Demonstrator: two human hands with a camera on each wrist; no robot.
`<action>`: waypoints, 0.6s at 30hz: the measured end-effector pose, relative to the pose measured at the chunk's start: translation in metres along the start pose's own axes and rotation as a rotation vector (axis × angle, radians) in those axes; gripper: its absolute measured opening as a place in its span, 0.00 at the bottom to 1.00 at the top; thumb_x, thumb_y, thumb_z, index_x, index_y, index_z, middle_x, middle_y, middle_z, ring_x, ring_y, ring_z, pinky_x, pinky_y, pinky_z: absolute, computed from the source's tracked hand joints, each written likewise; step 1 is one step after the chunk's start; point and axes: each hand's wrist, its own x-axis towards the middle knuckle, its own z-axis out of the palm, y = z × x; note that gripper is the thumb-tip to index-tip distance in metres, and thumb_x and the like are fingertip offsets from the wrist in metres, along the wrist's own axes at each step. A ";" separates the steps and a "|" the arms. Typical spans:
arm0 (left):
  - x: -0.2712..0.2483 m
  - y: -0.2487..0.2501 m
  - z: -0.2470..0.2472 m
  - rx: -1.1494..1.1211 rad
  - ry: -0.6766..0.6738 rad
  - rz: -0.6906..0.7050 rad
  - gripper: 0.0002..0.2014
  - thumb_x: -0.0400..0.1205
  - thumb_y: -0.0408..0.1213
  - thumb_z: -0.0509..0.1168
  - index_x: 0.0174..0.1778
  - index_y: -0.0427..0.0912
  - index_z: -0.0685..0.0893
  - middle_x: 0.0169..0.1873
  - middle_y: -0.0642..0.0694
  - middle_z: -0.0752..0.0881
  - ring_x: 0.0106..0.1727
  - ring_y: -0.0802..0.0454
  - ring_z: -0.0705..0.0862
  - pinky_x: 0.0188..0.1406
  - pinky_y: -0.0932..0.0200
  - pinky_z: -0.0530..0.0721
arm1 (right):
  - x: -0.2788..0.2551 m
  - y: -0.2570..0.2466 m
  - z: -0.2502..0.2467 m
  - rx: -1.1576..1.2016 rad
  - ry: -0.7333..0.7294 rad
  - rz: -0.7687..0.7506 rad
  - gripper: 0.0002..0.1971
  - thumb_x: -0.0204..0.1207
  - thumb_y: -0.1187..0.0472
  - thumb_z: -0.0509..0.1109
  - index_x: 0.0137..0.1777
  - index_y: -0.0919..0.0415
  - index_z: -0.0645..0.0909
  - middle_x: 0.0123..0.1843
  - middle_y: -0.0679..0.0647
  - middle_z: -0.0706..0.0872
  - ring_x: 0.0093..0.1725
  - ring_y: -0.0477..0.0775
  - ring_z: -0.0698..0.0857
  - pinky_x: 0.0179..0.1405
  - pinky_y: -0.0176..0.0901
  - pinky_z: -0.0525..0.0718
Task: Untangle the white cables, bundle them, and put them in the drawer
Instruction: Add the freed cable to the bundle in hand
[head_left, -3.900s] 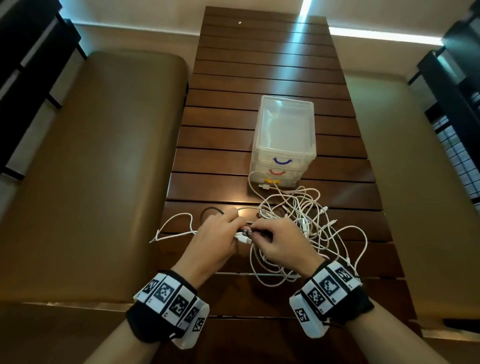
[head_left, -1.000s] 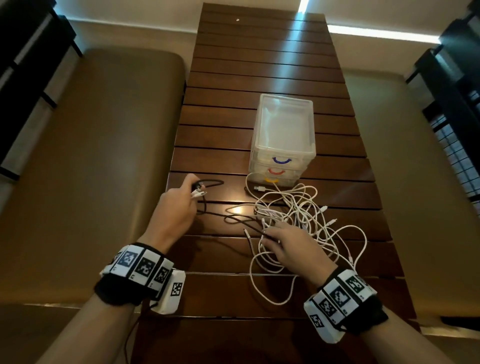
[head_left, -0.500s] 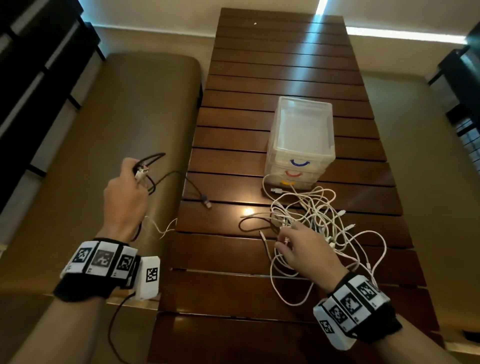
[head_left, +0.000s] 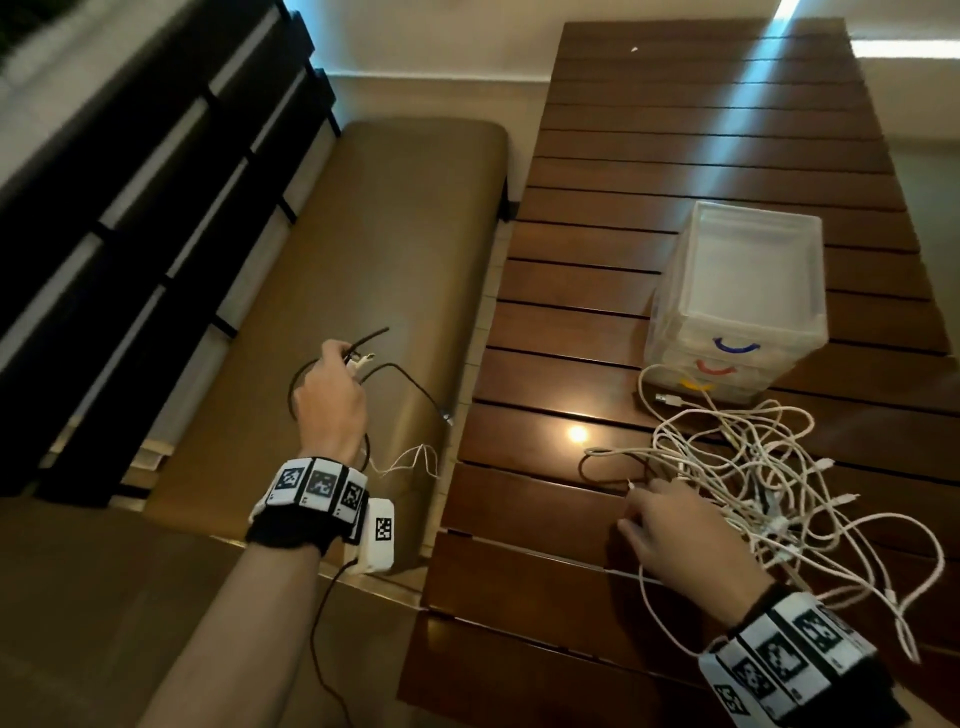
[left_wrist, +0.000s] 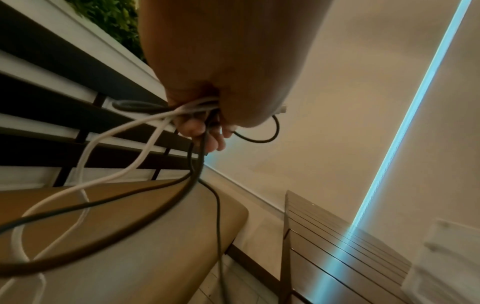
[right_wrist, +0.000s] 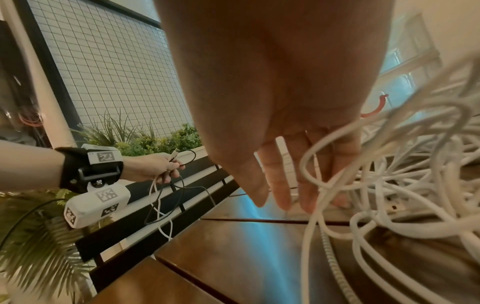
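A tangle of white cables (head_left: 769, 478) lies on the slatted wooden table (head_left: 675, 156), in front of a clear three-drawer box (head_left: 743, 291). My right hand (head_left: 670, 535) rests flat on the left edge of the tangle, fingers straight (right_wrist: 283, 185), with white loops (right_wrist: 389, 185) around them. My left hand (head_left: 327, 395) is held out over the bench at the left and grips a black cable (head_left: 410, 379) together with a thin white cable (left_wrist: 114, 144). Both dangle in loops below the fist (left_wrist: 207, 115). A white plug tip (head_left: 363, 358) sticks out past the fingers.
A tan padded bench (head_left: 337, 291) runs along the table's left side, with black slats (head_left: 130, 208) behind it. Green plants (right_wrist: 145, 139) and a grid window stand beyond. The drawers show blue, red and yellow handles (head_left: 735, 345), all closed.
My left hand has pulled the black cable and a white one out of the tangle, off the table and leftward over the bench. The right hand stays on the pile.
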 end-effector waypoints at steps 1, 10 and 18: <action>0.000 -0.005 0.002 0.000 0.007 -0.004 0.12 0.89 0.36 0.57 0.67 0.39 0.76 0.49 0.40 0.89 0.46 0.42 0.88 0.48 0.39 0.88 | 0.002 -0.001 0.001 -0.031 -0.025 0.023 0.14 0.84 0.48 0.63 0.63 0.53 0.81 0.60 0.50 0.82 0.62 0.52 0.80 0.56 0.41 0.75; -0.005 -0.007 0.012 -0.093 -0.527 -0.187 0.31 0.91 0.40 0.51 0.88 0.49 0.42 0.55 0.42 0.88 0.42 0.49 0.90 0.38 0.60 0.82 | 0.007 0.000 0.014 -0.173 -0.097 0.044 0.17 0.84 0.49 0.62 0.66 0.55 0.80 0.62 0.54 0.84 0.62 0.55 0.82 0.60 0.46 0.78; -0.017 -0.001 0.005 -0.364 -0.455 -0.119 0.26 0.88 0.55 0.53 0.74 0.40 0.77 0.42 0.40 0.87 0.25 0.58 0.83 0.22 0.70 0.77 | 0.005 0.001 0.011 -0.161 -0.119 0.043 0.17 0.84 0.47 0.61 0.67 0.54 0.80 0.63 0.53 0.83 0.63 0.55 0.81 0.61 0.45 0.77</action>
